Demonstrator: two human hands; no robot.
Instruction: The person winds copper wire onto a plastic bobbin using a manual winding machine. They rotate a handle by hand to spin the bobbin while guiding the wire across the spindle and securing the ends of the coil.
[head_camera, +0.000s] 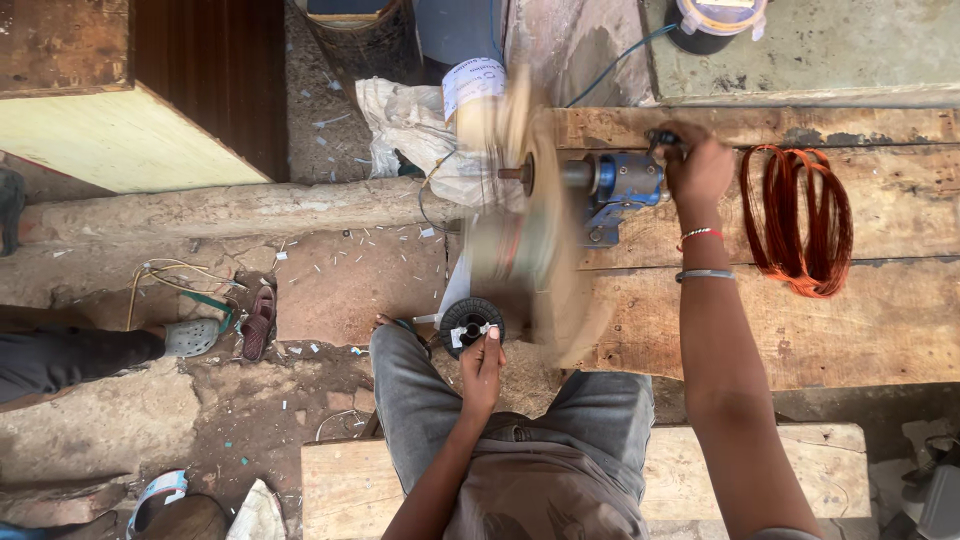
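The plank worktop (880, 330) ends just past the blue winding machine (622, 188), whose blurred spinning disc (530, 220) overhangs that left edge above the dirt floor (330, 280). Bare planks lie open between the machine and the coil of copper wire (797, 220), which rests well apart on the right. The right hand (697, 165) reaches forward, arm straight, fingers closed round the machine's crank handle (662, 138). The left hand (483, 368) sits low between the knees, pinching the rim of a small black spool (470, 322) just beside the disc's lower edge.
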